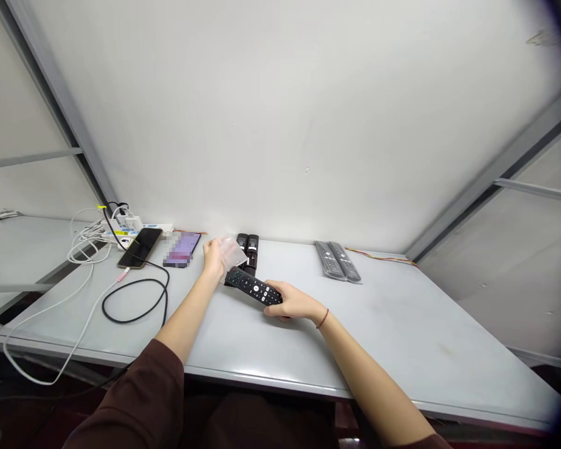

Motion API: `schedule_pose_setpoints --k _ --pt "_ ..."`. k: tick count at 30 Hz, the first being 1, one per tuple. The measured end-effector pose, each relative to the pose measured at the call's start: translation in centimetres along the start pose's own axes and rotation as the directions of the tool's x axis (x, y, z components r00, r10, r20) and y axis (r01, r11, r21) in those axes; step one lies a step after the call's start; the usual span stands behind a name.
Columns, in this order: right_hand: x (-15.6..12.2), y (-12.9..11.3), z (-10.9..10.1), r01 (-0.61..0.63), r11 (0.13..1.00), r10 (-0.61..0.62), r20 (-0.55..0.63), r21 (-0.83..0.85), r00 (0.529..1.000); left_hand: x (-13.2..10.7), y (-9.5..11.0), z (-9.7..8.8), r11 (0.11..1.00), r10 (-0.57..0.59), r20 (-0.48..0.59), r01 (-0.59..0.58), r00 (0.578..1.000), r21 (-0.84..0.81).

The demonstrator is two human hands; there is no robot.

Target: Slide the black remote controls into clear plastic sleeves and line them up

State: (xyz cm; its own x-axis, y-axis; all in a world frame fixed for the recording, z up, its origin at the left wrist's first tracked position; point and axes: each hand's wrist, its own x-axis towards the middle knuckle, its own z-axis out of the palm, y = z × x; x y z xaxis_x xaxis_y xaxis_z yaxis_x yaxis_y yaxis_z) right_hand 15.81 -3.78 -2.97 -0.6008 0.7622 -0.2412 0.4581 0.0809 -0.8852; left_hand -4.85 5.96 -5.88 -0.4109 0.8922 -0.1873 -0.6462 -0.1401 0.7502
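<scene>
My right hand point(293, 302) is closed round the near end of a black remote control point(250, 285) and holds it low over the grey table point(402, 337). My left hand point(212, 255) pinches a clear plastic bag point(231, 251) at the remote's far end. Just behind the bag, two black remotes point(249, 244) lie side by side by the wall.
Two remotes in clear wrapping point(337, 260) lie at the back right. At the back left are a lit phone point(183, 249), a dark phone point(140, 247), a white power strip point(126, 226) and loose black and white cables point(135, 299). A white wall rises behind.
</scene>
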Motion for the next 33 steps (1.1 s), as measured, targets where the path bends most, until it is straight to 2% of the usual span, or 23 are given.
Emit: schedule_pose_setpoints --k 7,15,21,25,29,31,33 --pt "0.2 0.4 -0.1 0.001 1.000 -0.001 -0.018 -0.004 1.000 -0.8 0.6 0.4 0.999 0.008 0.031 -0.006 0.999 -0.047" --pt "1.1 1.3 0.4 0.031 0.999 -0.028 -0.180 0.015 0.983 -1.6 0.6 0.7 0.996 -0.002 0.007 0.002 1.000 -0.088" --pt "1.5 1.4 1.1 0.049 0.997 -0.035 -0.250 0.052 0.968 -3.6 -0.7 2.0 0.990 -0.067 0.117 0.080 0.991 -0.112" --pt "1.9 1.1 2.1 0.075 0.981 -0.019 -0.299 0.176 0.954 -5.6 -1.8 3.0 0.984 -0.132 0.138 0.147 0.982 -0.105" --pt "2.6 0.8 3.1 0.097 0.936 0.044 -0.386 0.338 0.921 -7.7 -3.0 3.4 0.975 -0.194 0.170 0.208 0.966 -0.073" --pt "2.7 0.7 3.2 0.113 0.898 0.067 -0.386 0.425 0.920 -8.5 -3.3 3.5 0.975 -0.204 0.196 0.216 0.959 -0.045" --pt "2.4 0.7 2.9 0.150 0.860 0.032 -0.347 0.487 0.937 -8.8 -3.1 3.6 0.977 -0.203 0.192 0.212 0.960 -0.026"
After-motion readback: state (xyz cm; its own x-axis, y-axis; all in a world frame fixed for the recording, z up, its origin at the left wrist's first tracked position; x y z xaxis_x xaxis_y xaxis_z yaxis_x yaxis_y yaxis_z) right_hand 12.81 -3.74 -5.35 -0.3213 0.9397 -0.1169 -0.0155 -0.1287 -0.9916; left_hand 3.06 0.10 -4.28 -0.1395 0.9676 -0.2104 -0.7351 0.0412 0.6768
